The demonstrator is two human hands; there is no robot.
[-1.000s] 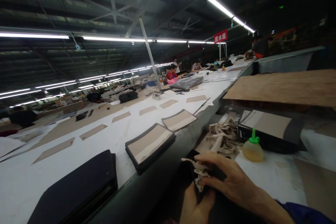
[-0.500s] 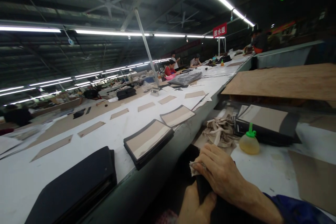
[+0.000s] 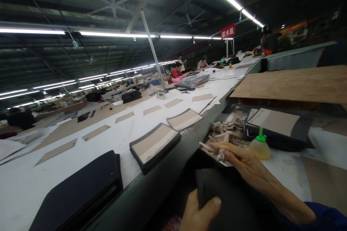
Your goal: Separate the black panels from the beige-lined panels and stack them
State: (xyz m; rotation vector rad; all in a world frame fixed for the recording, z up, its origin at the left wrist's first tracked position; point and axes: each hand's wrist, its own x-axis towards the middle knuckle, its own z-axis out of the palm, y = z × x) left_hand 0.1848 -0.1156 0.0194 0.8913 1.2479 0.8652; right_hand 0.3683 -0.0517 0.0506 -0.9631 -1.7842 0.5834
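Low in the head view, my left hand [image 3: 199,212] grips a flat black panel [image 3: 230,193], its thumb lying on the upper face. My right hand [image 3: 251,166] is just beyond the panel, apart from it. Its fingers are closed on a beige cloth strip [image 3: 208,147], whose pale end sticks out to the left. Right behind these fingers lies a tangled heap of beige cloth strips [image 3: 227,132]. A squeeze bottle [image 3: 259,148] with a green cap and yellowish liquid stands beside my right hand.
Black panels with beige faces lie stacked behind the bottle [image 3: 273,121] and on the long white table [image 3: 108,151]. A dark stack [image 3: 78,187] sits front left. Beige pieces [image 3: 96,133] lie in a row. A wooden board [image 3: 292,83] is at right; people work farther back.
My right hand has left the black panel's edge and moved up toward the heap with the cloth strip. The panel now shows more of its flat face; my left hand still holds it.
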